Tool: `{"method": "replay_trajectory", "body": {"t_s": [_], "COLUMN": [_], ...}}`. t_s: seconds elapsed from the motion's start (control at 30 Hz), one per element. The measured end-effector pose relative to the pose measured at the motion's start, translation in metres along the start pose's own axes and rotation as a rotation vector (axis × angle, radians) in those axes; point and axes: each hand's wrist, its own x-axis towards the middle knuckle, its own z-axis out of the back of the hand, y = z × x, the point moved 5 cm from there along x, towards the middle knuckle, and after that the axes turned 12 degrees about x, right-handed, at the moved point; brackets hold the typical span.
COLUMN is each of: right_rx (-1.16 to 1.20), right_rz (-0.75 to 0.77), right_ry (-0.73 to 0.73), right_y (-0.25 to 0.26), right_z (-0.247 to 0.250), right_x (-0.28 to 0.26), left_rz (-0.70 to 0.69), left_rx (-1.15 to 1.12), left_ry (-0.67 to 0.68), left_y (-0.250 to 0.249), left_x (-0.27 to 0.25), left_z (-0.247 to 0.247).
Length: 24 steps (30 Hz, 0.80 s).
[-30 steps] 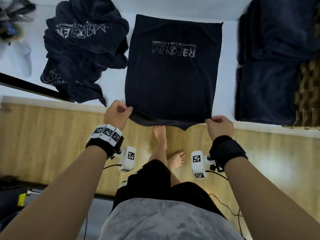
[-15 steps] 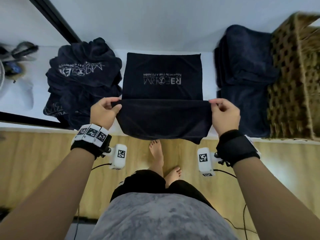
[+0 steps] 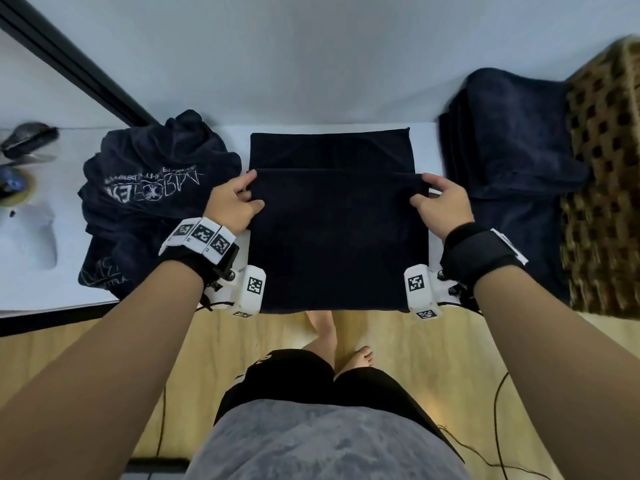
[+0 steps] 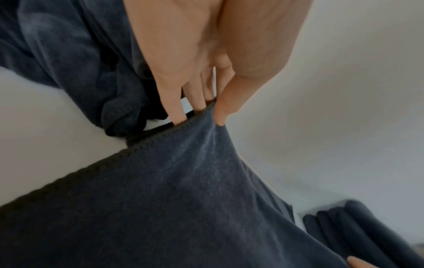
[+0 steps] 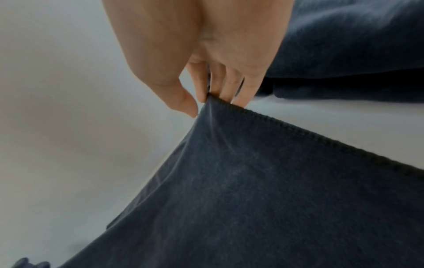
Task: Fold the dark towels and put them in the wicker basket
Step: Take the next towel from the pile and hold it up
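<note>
Holding one dark towel [image 3: 337, 237] by its two near corners, lifted and carried toward 12 o'clock. Left hand [image 3: 232, 202] at 9 o'clock of the towel, thumb and fingers [image 4: 177, 108] pinching the stitched edge. Right hand [image 3: 441, 206] at 3 o'clock, pinching the other corner the same way, fingertips [image 5: 241, 98] behind the cloth and thumb in front. Hands wide apart, one towel-width between them, both about level.

Lifted edge running straight from 9 to 3 o'clock, long axis side to side. Far strip of the towel lying flat on the white table [image 3: 45, 289] at 12 o'clock, just past the held edge, not yet covered. Fold line near the table's front edge at 6 o'clock.

Next move, most likely: pushing both corners on toward 12 o'clock to meet the far edge, then letting go. Both hands equally near, so no lead hand; keeping them level matters, or the fold goes crooked.

Pile of unfolded towels [image 3: 156, 188] at 9 o'clock, touching the left hand or nearly so; hard to tell. Stack of folded towels [image 3: 512, 150] at 3 o'clock, right against the wicker basket [image 3: 609, 188], maybe partly in it. Right hand nearer the basket for the later drop.
</note>
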Motion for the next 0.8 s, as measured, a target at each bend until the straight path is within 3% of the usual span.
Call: {"method": "replay_trajectory", "body": {"t_s": [0.13,0.4,0.6,0.8], "right_rx": [-0.097,-0.147,-0.244,-0.313], "right_rz": [-0.021,0.063,0.017,-0.186], "right_ry": [0.038,-0.057,-0.076,-0.041], "right_y": [-0.013,-0.053,-0.111,-0.156], "right_z": [-0.003,0.015,0.02,0.029], "right_x": [0.001,-0.052,-0.1,-0.124], "left_rz": [0.019,-0.046,0.107,0.268], "left_rx": [0.153,0.37,0.432,0.429], "left_ry": [0.111,-0.077,-0.099,-0.135], "left_y": [0.011,0.04,0.093,0.137], "left_x": [0.002,-0.057,-0.101,-0.137], "left_z": [-0.014,-0.024,-0.032,-0.039]}}
